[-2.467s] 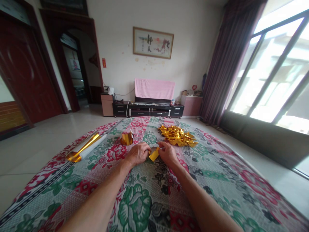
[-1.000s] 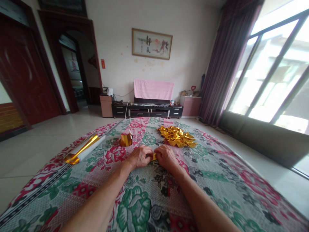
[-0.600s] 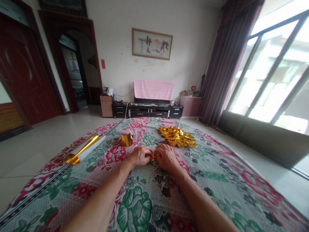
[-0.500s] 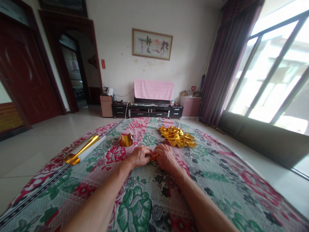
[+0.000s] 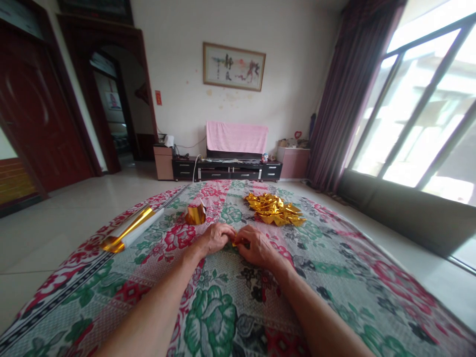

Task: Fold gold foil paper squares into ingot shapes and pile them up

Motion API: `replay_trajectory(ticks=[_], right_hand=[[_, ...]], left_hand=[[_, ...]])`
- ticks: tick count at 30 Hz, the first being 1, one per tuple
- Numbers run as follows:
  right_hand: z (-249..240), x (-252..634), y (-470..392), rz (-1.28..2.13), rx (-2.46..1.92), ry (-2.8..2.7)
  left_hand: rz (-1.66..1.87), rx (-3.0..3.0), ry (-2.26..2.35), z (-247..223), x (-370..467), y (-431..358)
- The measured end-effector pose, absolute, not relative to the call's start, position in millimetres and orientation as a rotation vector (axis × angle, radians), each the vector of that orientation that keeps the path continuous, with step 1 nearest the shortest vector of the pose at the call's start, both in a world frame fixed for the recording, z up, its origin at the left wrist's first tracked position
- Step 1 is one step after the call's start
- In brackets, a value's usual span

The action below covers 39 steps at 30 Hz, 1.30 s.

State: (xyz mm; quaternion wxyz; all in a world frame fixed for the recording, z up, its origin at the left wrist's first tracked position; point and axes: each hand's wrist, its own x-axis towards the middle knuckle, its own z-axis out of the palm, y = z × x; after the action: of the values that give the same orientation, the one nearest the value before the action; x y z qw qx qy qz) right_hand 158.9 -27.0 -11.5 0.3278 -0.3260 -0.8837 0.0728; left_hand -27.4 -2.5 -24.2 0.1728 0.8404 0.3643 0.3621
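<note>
Near the middle of the flowered cloth (image 5: 210, 317), my left hand (image 5: 217, 238) and my right hand (image 5: 255, 244) meet, fingers pinched on a small piece of gold foil (image 5: 234, 243) that they mostly cover. Beyond my right hand lies a pile of folded gold foil pieces (image 5: 275, 210). A small curled gold foil strip (image 5: 195, 213) stands beyond my left hand. Farther left rests a loosely rolled gold foil sheet (image 5: 130, 229) with a white back.
The round, cloth-covered surface fills the foreground. Past its far edge stands a low black cabinet (image 5: 230, 171) with a pink cloth (image 5: 237, 136) above it. A window and purple curtain (image 5: 334, 104) are at the right.
The fingers of my right hand have shifted and lifted slightly, with thumb and forefinger now more visible. My left hand has barely moved.
</note>
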Motion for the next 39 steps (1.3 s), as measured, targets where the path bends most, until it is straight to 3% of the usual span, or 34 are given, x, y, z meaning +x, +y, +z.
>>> replay_trajectory(ticks=[25, 39], right_hand=[[-6.0, 155.2, -19.5, 0.145, -0.781, -2.553], [-8.4, 145.2, -35.1, -0.066, -1.050, -2.436]], left_hand=[[0.870, 2.631, 1.084, -27.2, -34.1, 5.2], [0.959, 2.576, 1.176, -23.8, -29.3, 0.4]])
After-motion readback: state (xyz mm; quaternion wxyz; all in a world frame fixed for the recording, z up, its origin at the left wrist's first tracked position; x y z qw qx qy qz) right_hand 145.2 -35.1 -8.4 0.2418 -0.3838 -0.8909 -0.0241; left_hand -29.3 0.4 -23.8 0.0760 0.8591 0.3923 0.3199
